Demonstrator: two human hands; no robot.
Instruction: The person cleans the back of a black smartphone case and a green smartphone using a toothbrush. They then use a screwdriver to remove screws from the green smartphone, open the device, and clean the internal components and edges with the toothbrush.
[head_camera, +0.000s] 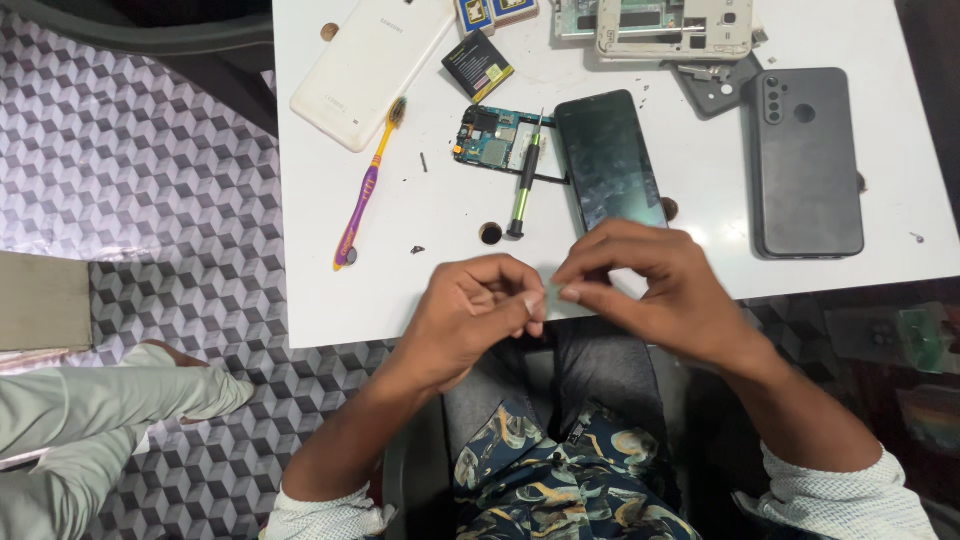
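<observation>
White table (420, 290) over cube-patterned floor | left hand (478, 312) and right hand (655, 290) pinched fingertip to fingertip, held item too small to tell | dark phone screen (610, 160) just beyond, green screwdriver (524, 178) beside it

On the table (420, 290), a screen (610, 160) lies far of the two hands (570, 295), which meet at the near edge. Left of the screen lie a screwdriver (523, 185), a circuit board (492, 138) and a toothbrush (368, 190). A phone (806, 165) lies to the right.
</observation>
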